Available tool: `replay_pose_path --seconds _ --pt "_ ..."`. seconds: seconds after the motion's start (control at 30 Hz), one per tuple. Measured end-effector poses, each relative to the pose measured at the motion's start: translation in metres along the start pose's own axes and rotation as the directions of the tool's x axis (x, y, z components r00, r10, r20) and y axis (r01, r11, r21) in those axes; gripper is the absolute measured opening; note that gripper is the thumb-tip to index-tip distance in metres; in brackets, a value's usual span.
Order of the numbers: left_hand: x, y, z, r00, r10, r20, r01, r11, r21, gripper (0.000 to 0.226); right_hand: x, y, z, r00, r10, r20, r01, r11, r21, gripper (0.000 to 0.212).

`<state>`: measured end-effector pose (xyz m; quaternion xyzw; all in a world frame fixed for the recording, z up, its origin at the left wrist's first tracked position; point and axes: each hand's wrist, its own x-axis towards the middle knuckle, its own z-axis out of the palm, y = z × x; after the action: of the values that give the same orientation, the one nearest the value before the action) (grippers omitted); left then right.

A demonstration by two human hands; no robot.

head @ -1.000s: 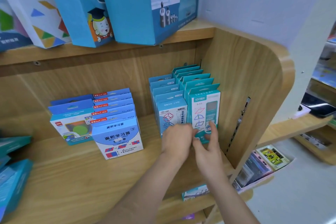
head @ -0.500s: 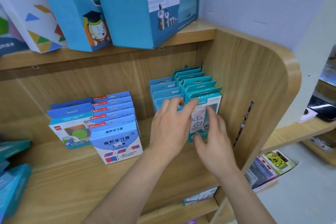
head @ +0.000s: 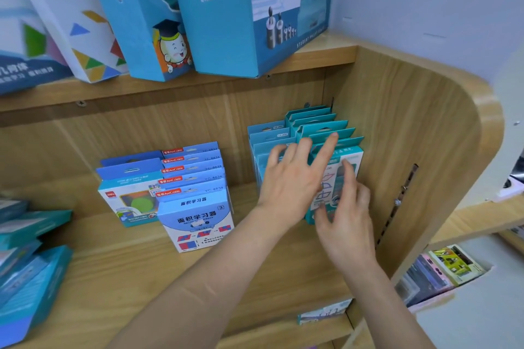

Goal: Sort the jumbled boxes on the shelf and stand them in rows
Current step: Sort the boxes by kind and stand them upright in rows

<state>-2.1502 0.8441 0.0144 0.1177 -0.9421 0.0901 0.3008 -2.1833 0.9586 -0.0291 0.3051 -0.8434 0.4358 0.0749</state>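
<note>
Two rows of upright boxes stand at the right end of the wooden shelf (head: 119, 272): a teal row (head: 320, 122) against the side panel and a blue row (head: 265, 133) to its left. My left hand (head: 292, 178) lies flat with straight fingers over the fronts of both rows, hiding the front blue box. My right hand (head: 344, 218) touches the face of the front teal box (head: 351, 160) with spread fingers, thumb near its lower edge. Further left stand a row of blue-and-white boxes (head: 195, 207) and a short row with a green disc on the front (head: 130, 195).
Several teal boxes (head: 25, 272) lie jumbled flat at the shelf's left end. Large blue and white boxes (head: 249, 8) stand on the shelf above. The curved side panel (head: 419, 150) closes the right end. A lower shelf holds more packs (head: 442, 269).
My left hand opened out and rose from the base of the front boxes to lie flat across their upper fronts. My right hand shifted slightly up the front teal box.
</note>
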Motion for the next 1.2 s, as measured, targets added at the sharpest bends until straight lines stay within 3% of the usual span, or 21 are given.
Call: replay_pose_path --seconds 0.2,0.4,0.5,0.63,0.8,0.93,1.2 --pt "-0.014 -0.003 -0.006 0.996 -0.052 -0.066 0.049 0.997 -0.059 0.088 -0.005 -0.003 -0.011 0.999 -0.037 0.003 0.037 0.999 -0.027 0.073" --pt "-0.046 -0.023 -0.031 0.983 -0.152 -0.106 0.127 0.968 -0.214 0.055 -0.009 -0.019 -0.017 0.983 -0.174 -0.064 0.179 0.979 0.094 0.057" --pt "-0.069 -0.039 -0.048 0.967 -0.214 -0.139 0.169 0.945 -0.280 0.036 -0.013 -0.037 -0.012 0.965 -0.262 -0.023 0.262 0.951 0.165 0.052" --pt "-0.105 -0.071 -0.077 0.950 -0.253 -0.180 0.204 0.945 -0.254 0.028 -0.017 -0.066 0.002 0.930 -0.357 0.089 0.329 0.915 0.234 0.045" --pt "-0.161 -0.126 -0.120 0.949 -0.273 -0.159 0.252 0.957 -0.142 0.024 -0.026 -0.116 0.029 0.815 -0.508 0.277 0.447 0.857 0.256 0.042" --pt "-0.210 -0.171 -0.157 0.923 -0.376 -0.080 0.369 0.925 -0.096 0.027 -0.041 -0.163 0.059 0.696 -0.591 0.409 0.538 0.805 0.249 0.039" --pt "-0.321 -0.262 -0.216 0.830 -0.558 -0.010 0.558 0.829 0.026 0.027 -0.096 -0.250 0.127 0.499 -0.553 0.667 0.534 0.803 0.267 0.057"
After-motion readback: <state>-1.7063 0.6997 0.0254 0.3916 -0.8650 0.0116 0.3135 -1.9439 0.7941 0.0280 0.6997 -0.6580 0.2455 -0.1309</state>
